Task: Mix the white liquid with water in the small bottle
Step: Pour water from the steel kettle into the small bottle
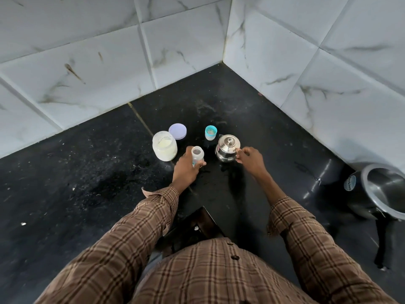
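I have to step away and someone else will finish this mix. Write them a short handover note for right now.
Left hand: wrapped around the small bottle, which stands upright and open on the black counter.
Right hand: at the handle side of the steel kettle, lid on; a firm grip cannot be confirmed.
Open jar of white liquid sits left of the bottle, its lilac lid behind it. The bottle's teal cap stands behind the kettle.
Done: jar and bottle opened. The bottle's contents cannot be made out.
Left: add whatever is missing, cap the bottle, mix.
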